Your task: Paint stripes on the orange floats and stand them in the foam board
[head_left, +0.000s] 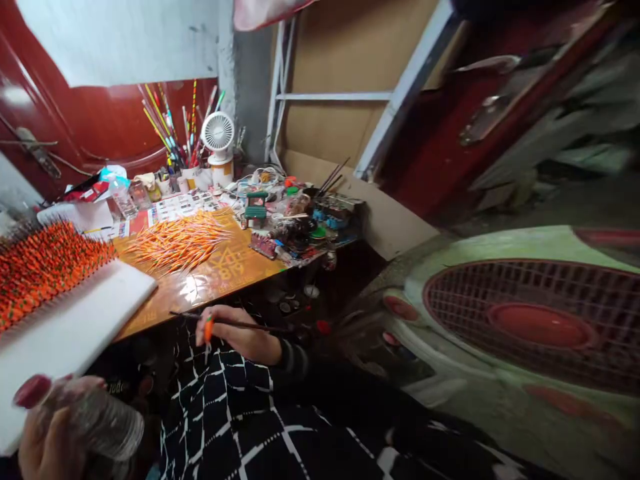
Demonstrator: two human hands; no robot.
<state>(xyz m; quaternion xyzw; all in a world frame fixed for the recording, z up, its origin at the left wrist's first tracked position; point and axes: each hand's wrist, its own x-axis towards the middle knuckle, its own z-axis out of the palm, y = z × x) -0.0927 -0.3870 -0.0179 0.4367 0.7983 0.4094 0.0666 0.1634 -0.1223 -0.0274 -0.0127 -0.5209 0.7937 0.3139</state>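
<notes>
Thin dark rod (250,325) lies crosswise in the pinching right hand (235,333), while the left hand (50,440) grips a plastic bottle (107,423).

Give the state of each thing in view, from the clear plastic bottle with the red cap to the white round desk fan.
Clear plastic bottle: red cap on, tilted, gripped in the left hand.
Thin dark stick: held in the right hand, orange piece at the fingers.
White foam board: tilted, orange-tipped sticks standing in rows.
Loose orange sticks: piled flat on the varnished wooden table.
White round desk fan: upright.
</notes>
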